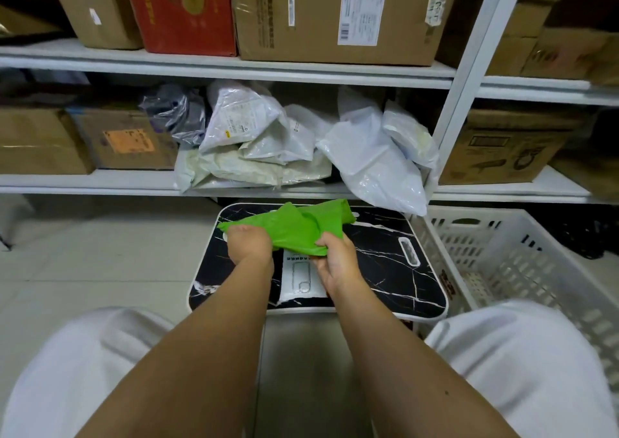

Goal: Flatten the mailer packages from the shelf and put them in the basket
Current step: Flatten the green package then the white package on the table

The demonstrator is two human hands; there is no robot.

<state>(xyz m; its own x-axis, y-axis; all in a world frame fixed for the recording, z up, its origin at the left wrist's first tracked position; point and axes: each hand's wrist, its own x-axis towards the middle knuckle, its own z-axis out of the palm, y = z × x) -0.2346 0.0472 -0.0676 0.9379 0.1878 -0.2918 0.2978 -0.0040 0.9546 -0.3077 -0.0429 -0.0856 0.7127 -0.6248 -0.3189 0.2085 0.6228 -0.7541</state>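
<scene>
I have the green mailer (294, 228) in both hands, lifted just over the black marbled worktop (395, 270) in front of my knees. My left hand (249, 245) is fisted on its left end, fingers curled into the plastic. My right hand (336, 261) pinches the near edge from below, thumb on top. The mailer is crumpled and folded over itself, not flat yet.

Under my hands a white packet (299, 280) lies on the worktop; I judge it has come out of a mailer, though I cannot be sure. The basket (502, 253) stands to the right of the worktop, touching or nearly so; I see no mailer in it, though its near end is out of sight. On the shelf (100, 181) behind, a heap of white and grey mailers (301, 139) waits, so I judge the job is near its start.

What could go wrong: the plastic is slippery and thin, so a hard pull between my hands may tear it or slip it from the pinch. If I press it down over the packet, it will not lie flat. One big white mailer (378, 169) hangs over the shelf edge above the basket corner and could slide off when I reach for the heap.
</scene>
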